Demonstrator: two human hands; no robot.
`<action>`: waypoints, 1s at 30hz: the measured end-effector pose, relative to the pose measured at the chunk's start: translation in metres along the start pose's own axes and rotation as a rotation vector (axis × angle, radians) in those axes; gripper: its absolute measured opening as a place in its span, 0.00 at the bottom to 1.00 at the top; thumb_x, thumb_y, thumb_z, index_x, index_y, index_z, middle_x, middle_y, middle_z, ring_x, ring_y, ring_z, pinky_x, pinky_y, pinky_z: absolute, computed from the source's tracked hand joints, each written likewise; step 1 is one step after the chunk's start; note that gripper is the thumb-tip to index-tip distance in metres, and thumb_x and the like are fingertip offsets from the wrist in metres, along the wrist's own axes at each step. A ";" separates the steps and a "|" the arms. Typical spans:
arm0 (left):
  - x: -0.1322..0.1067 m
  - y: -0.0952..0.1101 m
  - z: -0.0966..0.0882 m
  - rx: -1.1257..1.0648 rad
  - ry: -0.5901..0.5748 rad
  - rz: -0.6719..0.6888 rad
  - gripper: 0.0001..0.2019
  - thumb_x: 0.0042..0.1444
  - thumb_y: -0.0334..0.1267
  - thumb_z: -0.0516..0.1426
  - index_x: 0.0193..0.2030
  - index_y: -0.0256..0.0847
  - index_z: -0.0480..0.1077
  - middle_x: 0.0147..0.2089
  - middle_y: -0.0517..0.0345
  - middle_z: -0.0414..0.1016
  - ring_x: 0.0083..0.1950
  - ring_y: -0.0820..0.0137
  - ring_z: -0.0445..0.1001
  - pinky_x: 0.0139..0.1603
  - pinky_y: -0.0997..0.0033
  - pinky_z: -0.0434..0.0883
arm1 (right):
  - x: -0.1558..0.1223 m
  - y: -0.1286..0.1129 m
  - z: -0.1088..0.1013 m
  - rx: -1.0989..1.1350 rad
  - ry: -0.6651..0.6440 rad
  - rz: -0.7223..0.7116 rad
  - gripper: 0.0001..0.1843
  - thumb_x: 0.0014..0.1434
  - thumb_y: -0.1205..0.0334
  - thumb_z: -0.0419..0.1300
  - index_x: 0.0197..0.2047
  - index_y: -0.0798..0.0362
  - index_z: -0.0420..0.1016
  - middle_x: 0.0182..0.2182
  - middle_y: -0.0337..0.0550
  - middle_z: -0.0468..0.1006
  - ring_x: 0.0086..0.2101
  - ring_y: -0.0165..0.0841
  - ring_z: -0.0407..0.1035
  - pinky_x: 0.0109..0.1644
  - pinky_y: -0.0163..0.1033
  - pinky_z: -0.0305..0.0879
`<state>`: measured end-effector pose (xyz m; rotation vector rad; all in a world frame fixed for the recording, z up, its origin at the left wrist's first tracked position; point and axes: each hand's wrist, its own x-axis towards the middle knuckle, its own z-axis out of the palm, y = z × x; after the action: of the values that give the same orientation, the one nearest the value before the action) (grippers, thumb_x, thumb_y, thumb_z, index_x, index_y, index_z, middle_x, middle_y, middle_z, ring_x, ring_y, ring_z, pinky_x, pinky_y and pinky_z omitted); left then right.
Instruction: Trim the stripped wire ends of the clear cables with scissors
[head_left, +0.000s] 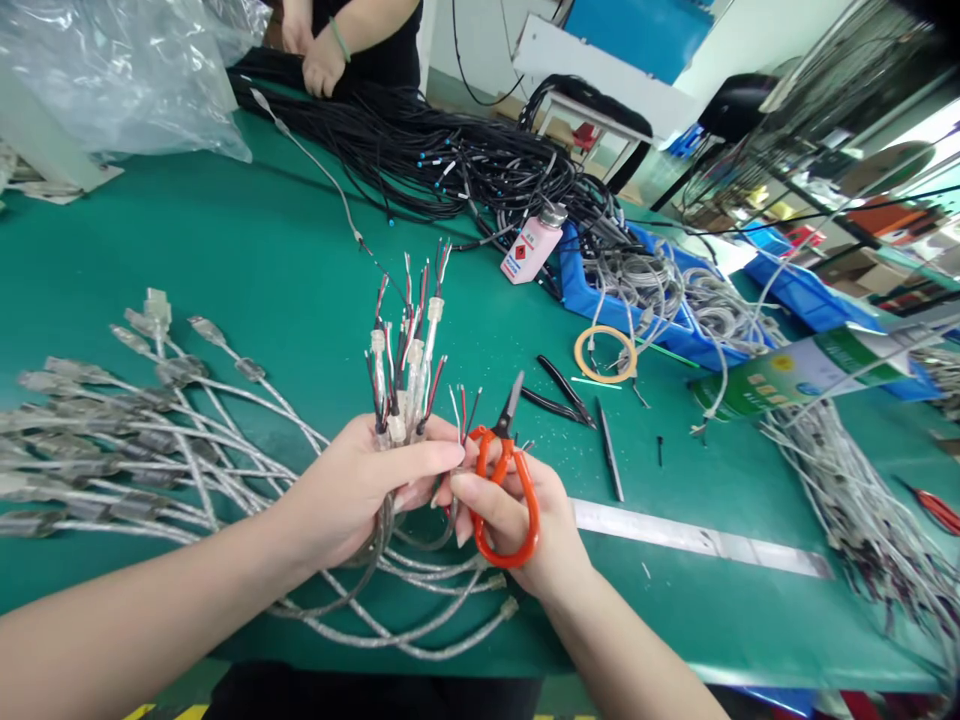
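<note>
A bundle of clear-jacketed grey cables (409, 395) stands upright in my left hand (352, 480), their stripped ends fanning out in red, black and white wires. My left thumb presses near one more cable end with split wires (463, 405). My right hand (517, 510) carries orange-handled scissors (529, 510), blades pointing up and away, while its fingertips touch that same cable end beside the left thumb. The cables' other ends, with grey USB plugs (156, 308) and ferrite lumps, spread over the left of the green table (247, 240). Several loose cable ends lie below my hands.
Black pliers (562, 395), a grey pen-like tool (610, 450), a steel ruler (697, 540) and a tape roll (606, 354) lie right. Behind are a pink bottle (532, 245), blue bins (660, 320) and black cables (390, 150). Another person's hand (324, 62) rests on those cables.
</note>
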<state>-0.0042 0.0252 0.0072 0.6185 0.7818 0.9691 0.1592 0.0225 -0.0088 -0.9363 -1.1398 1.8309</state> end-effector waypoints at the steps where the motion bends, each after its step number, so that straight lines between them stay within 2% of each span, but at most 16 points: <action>1: 0.000 0.000 0.000 -0.012 -0.003 0.001 0.06 0.52 0.35 0.64 0.27 0.37 0.76 0.14 0.67 0.61 0.19 0.80 0.58 0.21 0.80 0.57 | 0.001 -0.001 -0.001 -0.002 -0.019 0.031 0.09 0.55 0.57 0.69 0.32 0.54 0.78 0.25 0.38 0.77 0.21 0.25 0.67 0.25 0.31 0.64; 4: 0.001 -0.001 0.000 -0.041 0.045 0.005 0.04 0.50 0.34 0.65 0.28 0.37 0.76 0.16 0.67 0.63 0.18 0.82 0.57 0.20 0.82 0.54 | 0.001 -0.005 0.000 -0.026 0.010 0.068 0.11 0.53 0.57 0.71 0.30 0.55 0.77 0.21 0.36 0.74 0.21 0.25 0.65 0.25 0.31 0.61; 9: 0.001 -0.004 0.001 -0.037 0.083 -0.017 0.06 0.46 0.33 0.69 0.28 0.37 0.77 0.19 0.66 0.68 0.18 0.83 0.59 0.19 0.83 0.55 | -0.001 -0.004 0.002 -0.037 0.109 0.031 0.16 0.50 0.58 0.73 0.29 0.54 0.70 0.19 0.32 0.70 0.21 0.24 0.63 0.26 0.30 0.61; 12: 0.000 -0.004 0.002 -0.038 0.102 -0.033 0.07 0.43 0.33 0.70 0.28 0.37 0.77 0.19 0.66 0.68 0.18 0.83 0.59 0.19 0.83 0.56 | -0.002 -0.003 0.001 -0.043 0.080 0.045 0.17 0.50 0.58 0.73 0.29 0.54 0.68 0.19 0.31 0.69 0.21 0.23 0.62 0.26 0.29 0.60; 19: -0.003 -0.003 0.006 -0.042 0.101 -0.027 0.05 0.47 0.30 0.65 0.25 0.39 0.74 0.14 0.69 0.61 0.17 0.81 0.61 0.20 0.83 0.60 | -0.002 -0.004 0.006 -0.034 0.039 0.085 0.16 0.50 0.59 0.72 0.29 0.54 0.68 0.20 0.31 0.69 0.21 0.22 0.61 0.24 0.28 0.60; 24: -0.002 -0.001 0.005 -0.016 0.177 0.042 0.05 0.48 0.30 0.64 0.24 0.39 0.75 0.13 0.70 0.59 0.16 0.83 0.55 0.18 0.85 0.56 | -0.004 -0.002 0.010 -0.022 0.059 0.150 0.18 0.48 0.61 0.74 0.29 0.53 0.66 0.19 0.29 0.69 0.19 0.22 0.62 0.22 0.27 0.61; 30: -0.001 0.001 0.004 -0.021 0.200 0.044 0.04 0.47 0.32 0.66 0.26 0.39 0.75 0.14 0.69 0.60 0.17 0.82 0.56 0.18 0.84 0.55 | -0.007 -0.001 0.012 0.013 0.029 0.221 0.19 0.46 0.67 0.74 0.31 0.53 0.66 0.19 0.28 0.70 0.18 0.21 0.63 0.22 0.26 0.61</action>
<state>-0.0020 0.0237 0.0102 0.5272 0.9365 1.0894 0.1522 0.0127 -0.0031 -1.1147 -1.0393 1.9903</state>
